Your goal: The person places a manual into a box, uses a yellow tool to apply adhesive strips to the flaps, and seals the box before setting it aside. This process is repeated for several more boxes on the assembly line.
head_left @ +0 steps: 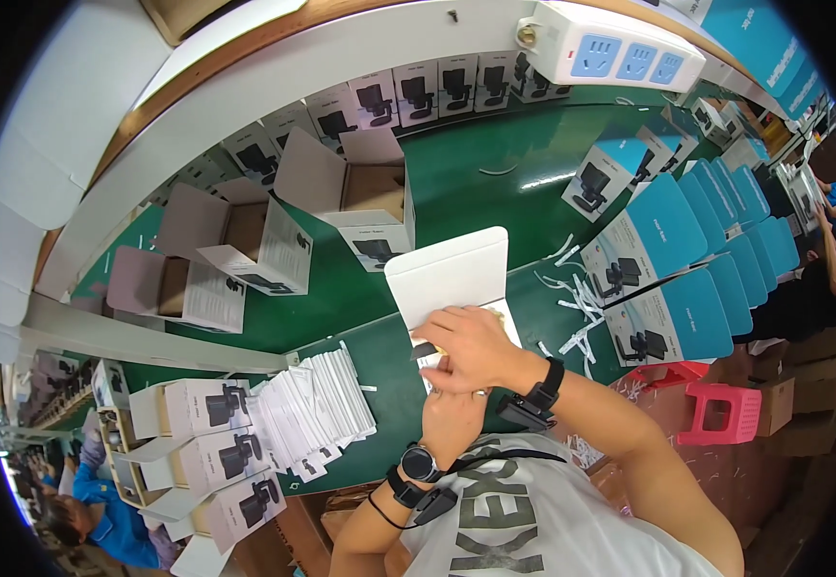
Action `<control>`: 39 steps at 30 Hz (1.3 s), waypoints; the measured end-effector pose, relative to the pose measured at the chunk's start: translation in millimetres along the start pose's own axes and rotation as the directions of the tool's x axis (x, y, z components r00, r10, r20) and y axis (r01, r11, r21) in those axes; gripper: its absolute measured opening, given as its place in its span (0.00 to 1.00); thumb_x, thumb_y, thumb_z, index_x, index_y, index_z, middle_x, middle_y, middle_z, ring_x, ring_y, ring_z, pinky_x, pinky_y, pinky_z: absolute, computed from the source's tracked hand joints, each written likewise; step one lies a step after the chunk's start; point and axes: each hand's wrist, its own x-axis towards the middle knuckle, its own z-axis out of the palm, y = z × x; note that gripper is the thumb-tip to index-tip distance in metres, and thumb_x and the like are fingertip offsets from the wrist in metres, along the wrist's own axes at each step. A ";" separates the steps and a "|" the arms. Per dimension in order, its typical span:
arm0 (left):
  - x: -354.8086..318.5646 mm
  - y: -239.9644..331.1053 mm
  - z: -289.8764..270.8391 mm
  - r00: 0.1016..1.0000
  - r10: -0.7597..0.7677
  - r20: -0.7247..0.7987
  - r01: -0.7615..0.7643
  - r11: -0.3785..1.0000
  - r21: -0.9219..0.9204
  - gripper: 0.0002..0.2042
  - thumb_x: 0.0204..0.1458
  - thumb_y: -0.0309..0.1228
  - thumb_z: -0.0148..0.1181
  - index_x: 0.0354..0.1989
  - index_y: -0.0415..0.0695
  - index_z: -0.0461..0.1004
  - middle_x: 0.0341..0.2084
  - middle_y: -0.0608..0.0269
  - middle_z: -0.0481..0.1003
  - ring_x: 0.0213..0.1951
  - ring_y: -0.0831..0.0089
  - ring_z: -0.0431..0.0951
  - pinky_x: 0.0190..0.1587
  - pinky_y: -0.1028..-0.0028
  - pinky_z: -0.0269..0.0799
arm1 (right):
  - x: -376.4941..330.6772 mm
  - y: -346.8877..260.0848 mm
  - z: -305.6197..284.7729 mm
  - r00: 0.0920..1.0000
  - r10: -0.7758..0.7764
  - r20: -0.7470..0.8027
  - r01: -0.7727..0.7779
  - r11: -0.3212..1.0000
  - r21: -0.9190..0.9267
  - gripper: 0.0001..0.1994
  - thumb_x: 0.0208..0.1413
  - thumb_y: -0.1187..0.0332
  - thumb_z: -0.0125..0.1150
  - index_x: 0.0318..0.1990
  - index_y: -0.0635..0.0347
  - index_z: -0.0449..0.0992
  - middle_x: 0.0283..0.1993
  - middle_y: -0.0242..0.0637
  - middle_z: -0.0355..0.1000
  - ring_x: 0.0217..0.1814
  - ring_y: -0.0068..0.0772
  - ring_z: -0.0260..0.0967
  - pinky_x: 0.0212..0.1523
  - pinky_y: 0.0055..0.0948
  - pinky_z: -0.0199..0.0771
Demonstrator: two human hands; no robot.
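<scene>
A white box (449, 270) stands on the green table in front of me, its lid flap raised on the far side. My right hand (476, 348) lies across the opening, its fingers bent and gripping at the left wall. Close below it is my left hand (454, 420), at the near side of the box. Its fingers are mostly hidden under the right hand. What lies inside the box is covered by my hands. To the left, a fanned stack of folded white papers (314, 409) rests near the table's front edge.
Open printed boxes (375, 238) stand far left, with closed boxes (456, 85) behind. Blue-lidded boxes (644, 255) fill the right, beside white paper strips (580, 313). A power strip (620, 48) hangs above. A pink stool (721, 413) is at lower right. Other people work nearby.
</scene>
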 end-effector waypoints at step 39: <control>-16.4 -35.0 -21.5 0.909 -0.222 -0.351 -0.011 0.832 -0.554 0.28 0.47 0.24 0.78 0.60 0.48 0.80 0.69 0.49 0.67 0.71 0.43 0.66 0.70 0.51 0.67 | -143.2 13.9 -36.2 0.919 0.291 -0.267 -0.261 0.955 0.143 0.27 0.46 0.77 0.79 0.58 0.52 0.85 0.37 0.35 0.72 0.30 0.30 0.69 0.28 0.27 0.71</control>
